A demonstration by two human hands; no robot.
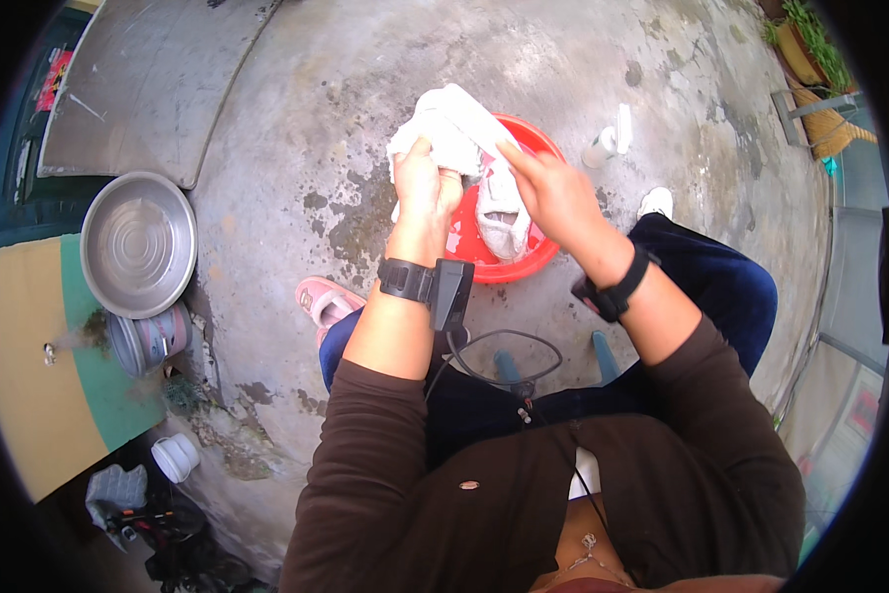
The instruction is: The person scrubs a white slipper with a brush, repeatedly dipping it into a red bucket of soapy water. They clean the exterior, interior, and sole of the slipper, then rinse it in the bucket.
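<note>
Before me on the concrete floor stands a red plastic basin (509, 273). A white cloth item (450, 132), its exact kind unclear, is held up over the basin's left and far side. My left hand (424, 181) grips its near edge, thumb on top. The fingers of my right hand (556, 185) close on its right edge, above the basin. A white fabric shoe or slipper (505, 226) with an opening in its top lies in the basin, between my hands and partly under the cloth.
A spray bottle (600, 147) stands right of the basin. At left are a large metal basin (139, 244), a bucket (164, 333) and a small white tub (175, 457). A pink slipper (327, 302) is by my left knee. A straw broom (823, 122) and potted plant (800, 52) are far right.
</note>
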